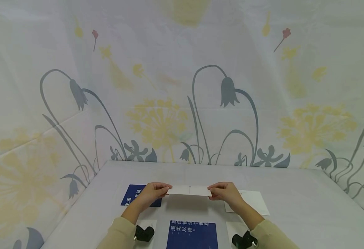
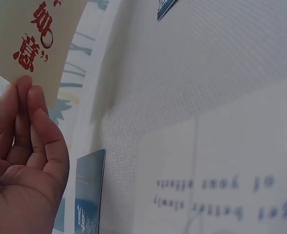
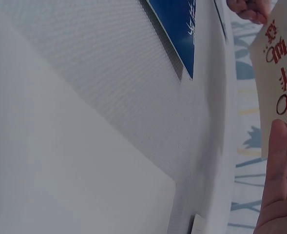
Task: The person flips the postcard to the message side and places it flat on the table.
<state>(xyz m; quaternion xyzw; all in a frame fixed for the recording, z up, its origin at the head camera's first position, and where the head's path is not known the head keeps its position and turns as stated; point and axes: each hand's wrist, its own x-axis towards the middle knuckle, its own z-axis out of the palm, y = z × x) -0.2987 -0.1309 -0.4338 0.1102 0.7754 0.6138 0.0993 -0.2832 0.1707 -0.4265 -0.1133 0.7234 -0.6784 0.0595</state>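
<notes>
Between my two hands a card [image 1: 189, 190] is held up above the table, its pale side with a thin centre line facing the head view. Large red characters cover its other side, as the left wrist view shows on the card [image 2: 36, 36]. My left hand [image 1: 152, 194] pinches the card's left edge between thumb and fingertips. At the right edge my right hand [image 1: 226, 194] pinches it likewise. A blue card [image 1: 130, 194] with white characters lies partly behind the left hand. Beneath the right forearm lies a white card [image 1: 254, 200].
Another blue card [image 1: 192, 237] with white characters lies at the front middle of the white table [image 1: 188, 214]. White cards lie partly hidden under each forearm, beside black wrist devices, left device [image 1: 144, 233] and right device [image 1: 244, 239]. A flower-printed curtain [image 1: 169, 86] hangs behind.
</notes>
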